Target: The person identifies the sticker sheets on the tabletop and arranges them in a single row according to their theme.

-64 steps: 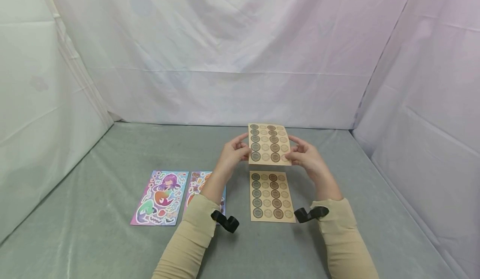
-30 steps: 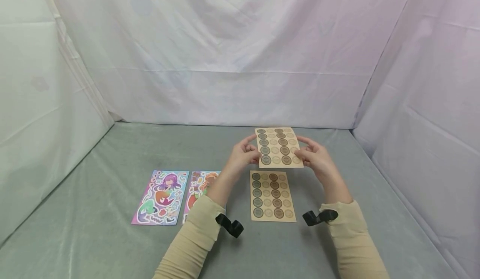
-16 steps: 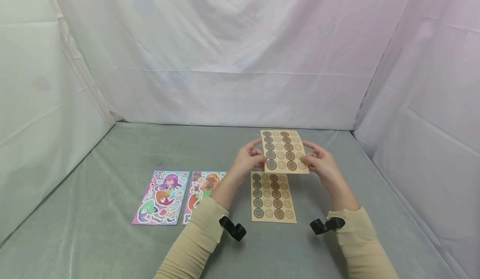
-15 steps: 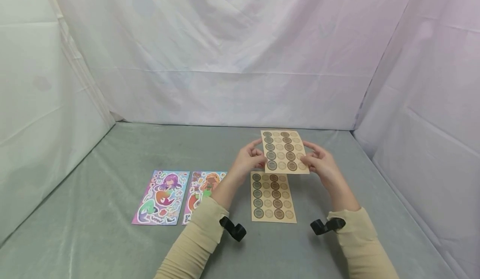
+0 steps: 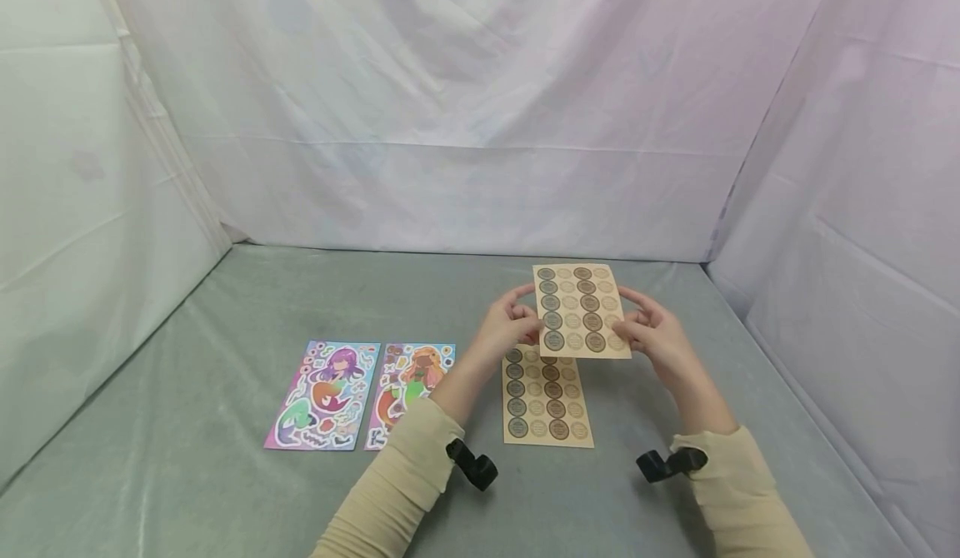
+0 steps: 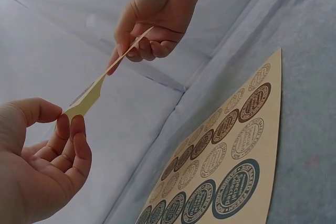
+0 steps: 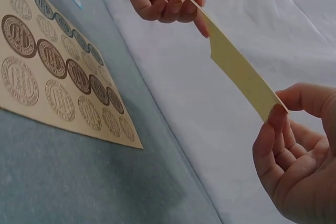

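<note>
Between my two hands a tan sticker sheet (image 5: 582, 311) with round seal stickers is held up above the table. My left hand (image 5: 507, 321) pinches its left edge between thumb and fingers, and my right hand (image 5: 654, 333) pinches its right edge. Both wrist views show the raised sheet edge-on, slightly bent, with a plain yellowish back (image 7: 241, 74). A matching sticker sheet (image 5: 546, 408) lies flat on the table below and nearer to me; the raised one hides its far edge in the head view.
Left of my forearm lie two colourful mermaid sticker sheets, one with a purple-haired figure (image 5: 324, 396) and one with an orange-haired figure (image 5: 408, 387), partly behind my left sleeve. Grey cloth covers the table (image 5: 225, 491). White curtains (image 5: 450, 108) hang behind and at both sides.
Both hands have carried the raised sticker sheet to the right and a little nearer to me. It now overlaps the far edge of the lying sheet in the head view. The mermaid sheets stay put.
</note>
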Motion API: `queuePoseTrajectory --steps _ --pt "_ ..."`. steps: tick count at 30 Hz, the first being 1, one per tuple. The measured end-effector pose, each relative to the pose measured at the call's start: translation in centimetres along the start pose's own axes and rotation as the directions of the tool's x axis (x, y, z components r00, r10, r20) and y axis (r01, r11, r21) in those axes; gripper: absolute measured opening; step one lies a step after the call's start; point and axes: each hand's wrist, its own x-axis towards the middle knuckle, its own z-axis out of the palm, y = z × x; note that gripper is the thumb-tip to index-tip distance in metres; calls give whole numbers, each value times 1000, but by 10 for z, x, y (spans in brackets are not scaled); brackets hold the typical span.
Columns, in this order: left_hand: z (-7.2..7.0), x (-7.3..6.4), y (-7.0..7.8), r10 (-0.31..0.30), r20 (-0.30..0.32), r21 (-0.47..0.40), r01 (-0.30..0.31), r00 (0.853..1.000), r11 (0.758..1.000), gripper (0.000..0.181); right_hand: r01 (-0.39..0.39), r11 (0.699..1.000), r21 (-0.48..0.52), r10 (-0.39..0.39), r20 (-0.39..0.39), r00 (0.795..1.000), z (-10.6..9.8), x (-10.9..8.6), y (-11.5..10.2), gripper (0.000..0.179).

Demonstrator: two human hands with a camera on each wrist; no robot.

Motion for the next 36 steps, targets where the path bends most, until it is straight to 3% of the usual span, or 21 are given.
queuePoseTrajectory --steps 7,15,36 --pt "7 -2 -3 -1 14 12 1 1000 1000 64 23 1000 -6 -22 40 999 -9 -5 5 70" --pt "13 -4 -8 -3 73 10 2 997 1000 66 26 1000 -6 -26 83 996 -20 -10 11 72" --pt "32 -8 -18 -13 112 70 6 994 998 68 15 998 -54 -9 112 994 -42 -23 30 76"
